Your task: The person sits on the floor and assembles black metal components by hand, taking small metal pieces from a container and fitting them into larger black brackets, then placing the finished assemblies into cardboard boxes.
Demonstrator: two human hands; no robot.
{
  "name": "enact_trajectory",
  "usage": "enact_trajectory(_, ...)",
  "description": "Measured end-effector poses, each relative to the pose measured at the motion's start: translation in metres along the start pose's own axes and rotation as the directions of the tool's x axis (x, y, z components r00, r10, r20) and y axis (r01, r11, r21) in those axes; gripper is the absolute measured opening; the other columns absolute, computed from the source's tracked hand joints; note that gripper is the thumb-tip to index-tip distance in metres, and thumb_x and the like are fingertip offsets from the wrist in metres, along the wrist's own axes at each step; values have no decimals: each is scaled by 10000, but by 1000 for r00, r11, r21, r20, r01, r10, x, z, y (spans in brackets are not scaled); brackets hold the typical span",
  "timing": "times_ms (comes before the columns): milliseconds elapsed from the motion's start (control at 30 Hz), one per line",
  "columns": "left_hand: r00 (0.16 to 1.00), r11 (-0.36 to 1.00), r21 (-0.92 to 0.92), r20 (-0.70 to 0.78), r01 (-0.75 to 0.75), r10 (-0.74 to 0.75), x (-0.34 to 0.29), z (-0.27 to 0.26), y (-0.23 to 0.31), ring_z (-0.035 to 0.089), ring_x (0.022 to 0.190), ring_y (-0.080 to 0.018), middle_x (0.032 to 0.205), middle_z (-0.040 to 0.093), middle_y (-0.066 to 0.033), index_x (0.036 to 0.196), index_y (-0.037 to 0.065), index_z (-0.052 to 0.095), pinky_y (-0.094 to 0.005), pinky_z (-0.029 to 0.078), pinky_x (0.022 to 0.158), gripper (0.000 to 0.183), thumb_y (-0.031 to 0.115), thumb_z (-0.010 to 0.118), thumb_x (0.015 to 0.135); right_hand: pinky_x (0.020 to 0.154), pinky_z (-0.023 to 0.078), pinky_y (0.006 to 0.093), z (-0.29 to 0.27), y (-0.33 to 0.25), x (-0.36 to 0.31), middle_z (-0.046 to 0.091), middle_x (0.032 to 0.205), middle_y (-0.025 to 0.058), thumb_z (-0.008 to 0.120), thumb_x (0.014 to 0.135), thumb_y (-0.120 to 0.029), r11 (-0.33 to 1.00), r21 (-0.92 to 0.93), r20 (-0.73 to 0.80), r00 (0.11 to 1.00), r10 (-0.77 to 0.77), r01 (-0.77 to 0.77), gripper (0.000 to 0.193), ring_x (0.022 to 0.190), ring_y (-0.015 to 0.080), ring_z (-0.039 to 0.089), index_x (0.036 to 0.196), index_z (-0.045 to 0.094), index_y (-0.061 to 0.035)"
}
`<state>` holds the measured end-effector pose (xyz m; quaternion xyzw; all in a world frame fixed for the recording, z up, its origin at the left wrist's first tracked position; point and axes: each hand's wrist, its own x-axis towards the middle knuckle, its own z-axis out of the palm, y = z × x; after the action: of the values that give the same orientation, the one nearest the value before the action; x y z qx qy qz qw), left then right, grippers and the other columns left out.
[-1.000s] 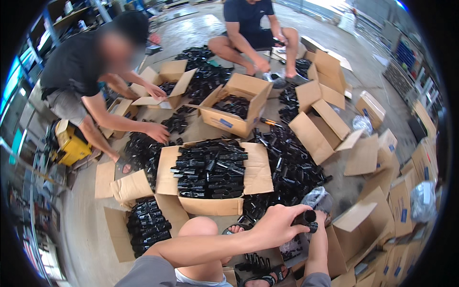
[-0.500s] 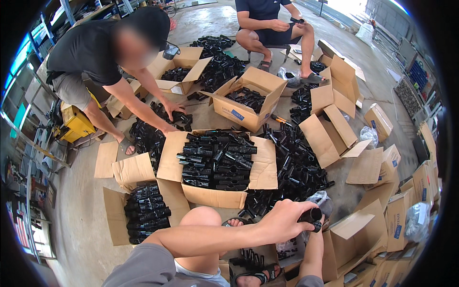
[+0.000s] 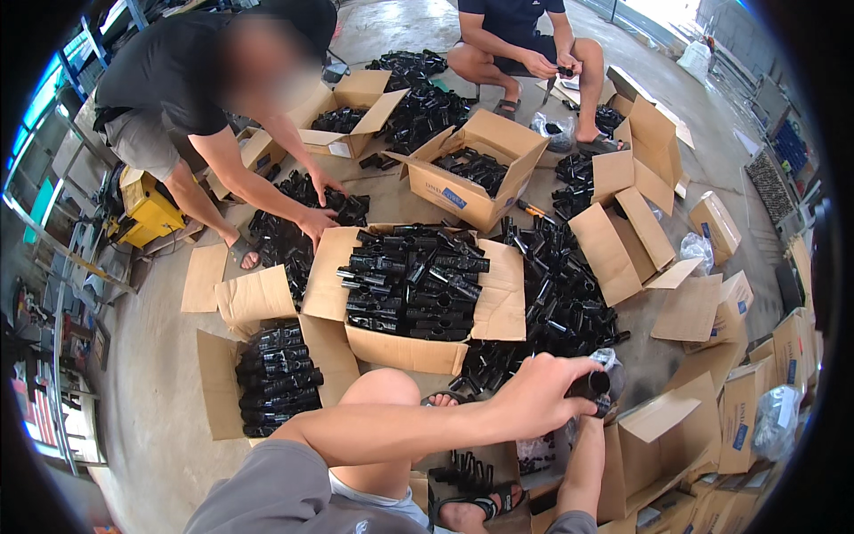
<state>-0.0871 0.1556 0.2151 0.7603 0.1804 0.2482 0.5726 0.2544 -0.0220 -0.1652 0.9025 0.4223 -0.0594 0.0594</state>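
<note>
Fingers (image 3: 580, 364) of the left hand (image 3: 547, 392) were closed around a black tubular fitting (image 3: 590, 385), its round open end turned up and to the right. The left forearm reached across in front of the wearer's bare knee (image 3: 384, 392), so the fitting sat to the right of the body, above the near end of the right forearm's reach. The right hand (image 3: 589, 426) came up from below and was mostly hidden by the fitting and the left hand (I could not tell how its fingers stood). Just behind the hands showed a clear plastic bag (image 3: 609, 360), and to their right an open cardboard carton (image 3: 656, 419) with its flaps spread. Beyond them, loose black parts (image 3: 574, 307) lay heaped on the concrete floor (image 3: 160, 356), beside a carton of black parts (image 3: 405, 349) laid in rows. Another open carton (image 3: 219, 383), at the left, held more of the same. Near the sandalled foot (image 3: 467, 514), a cluster of slim black pieces (image 3: 467, 472) stood on end. A bending co-worker (image 3: 169, 89) had both hands at a farther heap, while a seated co-worker (image 3: 516, 36) held a small dark piece (image 3: 565, 71).
</note>
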Motion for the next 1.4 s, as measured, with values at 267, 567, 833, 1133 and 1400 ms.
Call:
enact_trajectory(267,962,796,-573,-48,195,-270,11,-16,-14,637,910,-64,1025,732,-23,1207,7,662,-252,518,799,337,62,776,895,768,568,409,-154,-16,-61,737,944,176,652,955,-138,828,529,-314,863,396,-188,185,829,304,714,1054,707,8)
enact_trajectory(567,860,427,-800,203,422,-469,5,-27,-10,715,978,-177,1162,720,-55,1225,50,653,-307,577,890,302,271,635,1019,735,585,272,-322,-188,-202,750,980,113,662,958,8,-150,950,-244,951,191,274,139,838,150,722,1079,709,57)
enact_trajectory(833,850,391,-793,281,467,-445,-9,-15,2,726,930,-194,1125,729,-79,1195,47,658,-309,602,848,281,237,685,991,737,583,269,-335,-186,-222,745,969,108,670,975,-37,-234,920,-263,939,223,314,156,830,153,721,1095,705,57)
enact_trajectory(1133,920,599,-703,242,384,-307,-22,-4,20,697,1070,-175,1175,723,-97,1266,4,646,-297,562,938,362,67,739,922,732,579,285,-332,-178,-228,733,952,87,652,996,-81,-339,905,-211,964,161,255,141,817,155,709,1066,684,37)
enact_trajectory(1400,977,797,-570,175,199,-118,-30,5,15,678,1061,-131,1185,715,-93,1288,-6,635,-281,542,948,453,-39,768,856,798,551,297,-298,-186,-234,713,1017,71,663,1005,-149,-643,747,-89,983,158,171,198,894,161,691,1150,657,-14)
